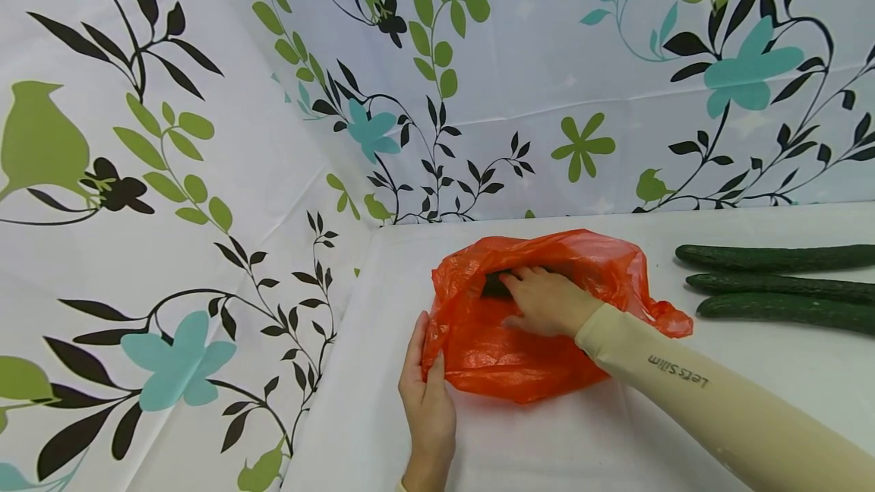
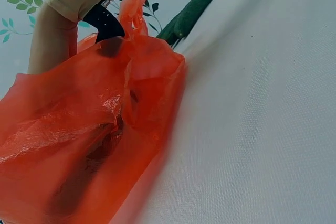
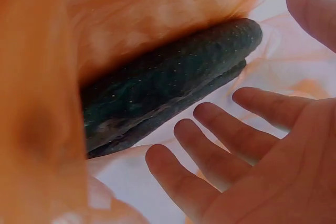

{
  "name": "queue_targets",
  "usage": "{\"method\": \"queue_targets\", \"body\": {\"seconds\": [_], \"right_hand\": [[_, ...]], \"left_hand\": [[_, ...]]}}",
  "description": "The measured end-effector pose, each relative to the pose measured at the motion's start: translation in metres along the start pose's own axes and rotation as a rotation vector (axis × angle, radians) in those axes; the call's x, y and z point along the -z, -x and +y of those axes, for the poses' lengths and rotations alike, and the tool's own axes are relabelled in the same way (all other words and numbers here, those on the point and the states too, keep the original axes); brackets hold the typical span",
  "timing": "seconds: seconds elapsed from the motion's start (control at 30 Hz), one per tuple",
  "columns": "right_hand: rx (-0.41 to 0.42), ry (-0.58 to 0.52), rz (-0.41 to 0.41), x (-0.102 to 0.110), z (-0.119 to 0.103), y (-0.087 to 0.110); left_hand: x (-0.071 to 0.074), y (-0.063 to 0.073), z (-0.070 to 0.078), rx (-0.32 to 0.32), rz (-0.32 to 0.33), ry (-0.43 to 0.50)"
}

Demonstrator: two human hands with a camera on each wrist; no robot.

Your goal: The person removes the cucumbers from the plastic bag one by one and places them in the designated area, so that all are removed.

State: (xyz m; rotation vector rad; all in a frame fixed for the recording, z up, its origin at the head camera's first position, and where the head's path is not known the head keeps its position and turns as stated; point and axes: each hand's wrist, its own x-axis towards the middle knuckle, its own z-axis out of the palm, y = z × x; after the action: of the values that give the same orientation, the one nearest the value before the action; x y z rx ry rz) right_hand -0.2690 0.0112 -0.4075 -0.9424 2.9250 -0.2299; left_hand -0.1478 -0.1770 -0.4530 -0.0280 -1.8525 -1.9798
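Observation:
A red plastic bag (image 1: 526, 359) lies on the white table with its mouth facing the head camera. My left hand (image 1: 429, 408) grips the bag's left edge, thumb in front and fingers behind. Inside the mouth is my right hand (image 1: 550, 301), its fingers spread and holding nothing. In the right wrist view a dark green cucumber (image 3: 173, 77) lies in the bag, a second cucumber (image 3: 202, 92) tight along its lower side. The right fingertips (image 3: 185, 125) point at them with a small gap. Only a dark end of a cucumber (image 1: 495, 287) shows in the head view.
Three long cucumbers (image 1: 779, 257) lie side by side on the white table (image 1: 683, 424), right of the bag. Behind and to the left hangs a cloth (image 1: 478, 135) printed with leaves, flowers and birds.

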Motion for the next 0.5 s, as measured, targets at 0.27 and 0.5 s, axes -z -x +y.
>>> {"method": "queue_targets", "body": {"seconds": [0.27, 0.5], "right_hand": [[-0.069, -0.019, -0.040, -0.0028, 0.0067, -0.0051], [-0.095, 0.007, -0.048, -0.0079, 0.0099, -0.0060]], "left_hand": [[0.0003, 0.0002, -0.0001, 0.009, -0.008, 0.007], [-0.0004, 0.0007, 0.0010, 0.000, -0.023, 0.021]]}}
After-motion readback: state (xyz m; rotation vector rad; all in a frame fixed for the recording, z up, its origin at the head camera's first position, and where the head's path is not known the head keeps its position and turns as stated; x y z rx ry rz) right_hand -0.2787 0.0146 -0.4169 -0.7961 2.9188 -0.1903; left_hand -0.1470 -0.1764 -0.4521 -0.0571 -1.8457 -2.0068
